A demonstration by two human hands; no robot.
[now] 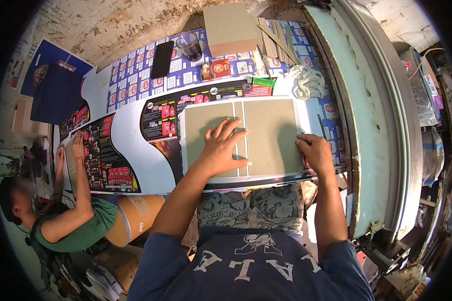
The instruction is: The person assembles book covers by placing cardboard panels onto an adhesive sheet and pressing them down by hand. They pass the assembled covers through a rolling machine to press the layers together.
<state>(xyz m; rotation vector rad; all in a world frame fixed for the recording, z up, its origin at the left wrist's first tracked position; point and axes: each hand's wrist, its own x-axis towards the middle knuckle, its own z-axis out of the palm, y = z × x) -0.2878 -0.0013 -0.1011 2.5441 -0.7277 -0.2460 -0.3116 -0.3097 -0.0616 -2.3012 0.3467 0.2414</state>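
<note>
In front of me lies a book cover laid out flat: two greyish-brown board panels (272,135) with a narrow spine strip (240,113) between them, on a white sheet (188,103) that shows as a thin border. My left hand (220,145) rests on the left panel and spine strip, its fingers spread and the thumb reaching toward the right panel. At the cover's right edge, my right hand (314,151) is closed, with thumb and curled fingers pinching the white border. The underside of that pinch is hidden.
Toward the back are a black phone (162,59), a glass of dark drink (189,46), a block of stacked boards (231,27), loose board strips (277,42) and a bundle of white cloth (305,81). A pale green machine (359,115) borders the right. A person (75,220) works at left.
</note>
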